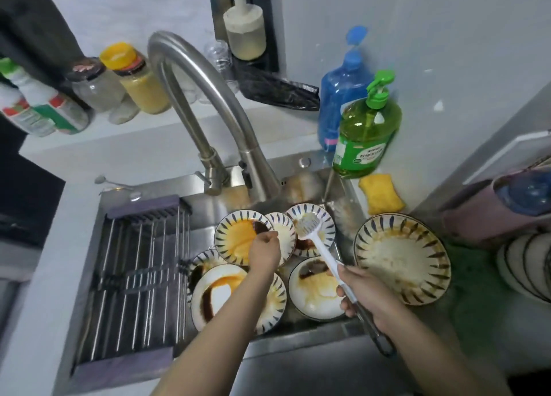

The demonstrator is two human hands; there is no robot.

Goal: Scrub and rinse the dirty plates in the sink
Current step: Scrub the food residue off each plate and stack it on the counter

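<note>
Rack (140, 246) is sitting in sink (89, 270) left half. Stained plates (238, 297) are lying stacked in the right half. Left hand (264, 251) grip is pinching a plate rim. Right hand (362, 291) grip is wrapping brush (316, 240) handle, bristles over a plate. Dirty bowl (402, 258) is resting on worktop (465, 306); green soap bottle (366, 136) behind is looking nearly full.

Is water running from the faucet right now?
No, the faucet spout shows no stream, and the right hand only holds the brush over the dirty plates.
</note>
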